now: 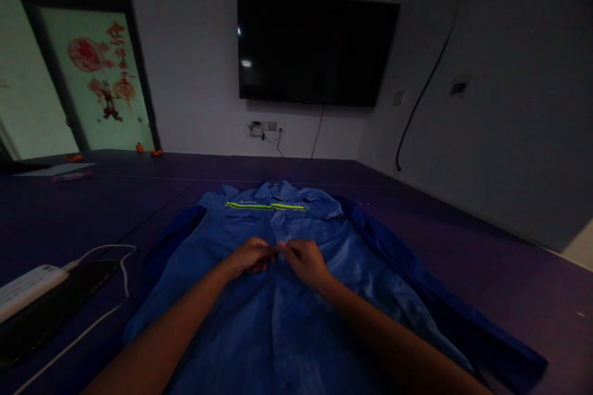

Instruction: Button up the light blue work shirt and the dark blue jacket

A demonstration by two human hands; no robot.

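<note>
A blue work jacket (241,321) lies spread out front side up, its collar at the far end and a yellow-green stripe across the chest. Its darker blue sleeves stretch out at the sides. Over the front placket, below the chest stripe, my left hand (254,256) is closed in a pinch. My right hand (303,259) pinches right beside it, the fingertips of both meeting at the jacket's front edge. Whatever small part sits between the fingertips is too dark and small to make out.
A white power strip (32,290) with a white cable lies at the left, beside a black flat object (69,315). The floor (463,241) is dark purple. A television (317,49) hangs on the far wall; a black cable (428,80) dangles at the right. Small orange objects (151,151) lie far left.
</note>
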